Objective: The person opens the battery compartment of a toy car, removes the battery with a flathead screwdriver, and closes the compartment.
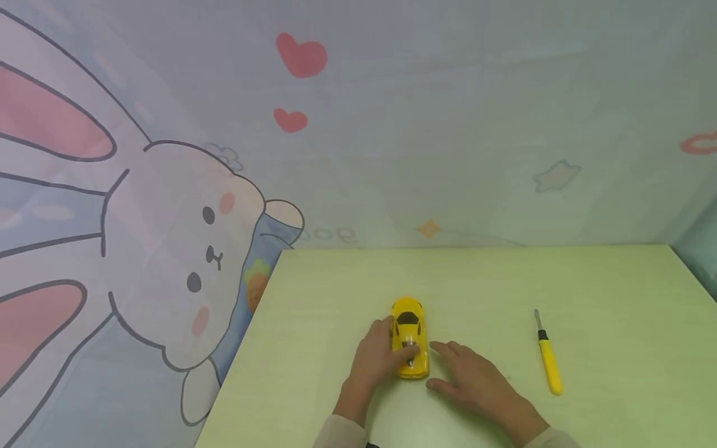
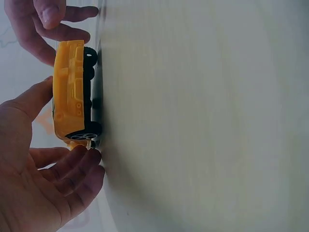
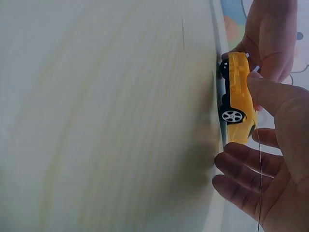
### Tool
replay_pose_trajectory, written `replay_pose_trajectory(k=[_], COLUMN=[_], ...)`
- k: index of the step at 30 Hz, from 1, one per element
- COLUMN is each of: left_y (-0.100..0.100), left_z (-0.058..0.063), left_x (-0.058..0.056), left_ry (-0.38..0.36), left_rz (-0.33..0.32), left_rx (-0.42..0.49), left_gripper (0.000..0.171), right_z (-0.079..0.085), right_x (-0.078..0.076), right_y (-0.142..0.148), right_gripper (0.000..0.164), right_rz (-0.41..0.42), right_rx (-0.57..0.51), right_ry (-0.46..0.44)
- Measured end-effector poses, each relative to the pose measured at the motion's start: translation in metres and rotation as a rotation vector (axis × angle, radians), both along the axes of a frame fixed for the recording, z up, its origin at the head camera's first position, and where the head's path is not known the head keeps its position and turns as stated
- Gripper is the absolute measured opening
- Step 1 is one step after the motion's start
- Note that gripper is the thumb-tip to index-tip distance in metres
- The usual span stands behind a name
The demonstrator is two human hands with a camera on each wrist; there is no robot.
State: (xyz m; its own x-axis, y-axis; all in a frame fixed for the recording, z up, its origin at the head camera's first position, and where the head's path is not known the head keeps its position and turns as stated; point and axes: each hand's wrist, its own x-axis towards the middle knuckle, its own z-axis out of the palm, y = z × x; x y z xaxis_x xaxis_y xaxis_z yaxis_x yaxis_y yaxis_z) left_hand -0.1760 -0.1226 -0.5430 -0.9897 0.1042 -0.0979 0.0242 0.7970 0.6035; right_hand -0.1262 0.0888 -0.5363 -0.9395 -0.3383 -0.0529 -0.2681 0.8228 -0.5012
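A yellow toy car [image 1: 411,336] stands on its wheels on the table, its length pointing away from me. My left hand [image 1: 371,356] grips it from the left, thumb over the rear of the top and fingers along the side. In the left wrist view the car's rear [image 2: 69,92] shows between both hands. To the right of the car, my right hand [image 1: 476,378] is spread with loosely bent fingers, holding nothing. The right wrist view has the car [image 3: 239,84] beyond the right hand's fingers; any touch there is hard to tell.
On the right of the pale green table [image 1: 482,280] lies a screwdriver [image 1: 549,364] with a yellow handle, its metal tip pointing away. Behind the table hangs a cloth backdrop [image 1: 426,124] printed with a rabbit and hearts.
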Motion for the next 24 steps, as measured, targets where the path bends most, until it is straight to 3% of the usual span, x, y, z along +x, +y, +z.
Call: replay_pose_trajectory(k=[10, 24], left_y=[0.008, 0.016], left_z=[0.004, 0.009], left_x=[0.003, 0.006], left_ry=[-0.02, -0.031], left_rz=[0.063, 0.111], left_rx=[0.071, 0.076], left_gripper=[0.079, 0.07], right_z=[-0.004, -0.013], right_x=[-0.002, -0.004], right_y=[-0.01, -0.022], right_gripper=[0.072, 0.076], right_rz=[0.022, 0.021], right_rx=[-0.011, -0.069], right_ry=[0.047, 0.08])
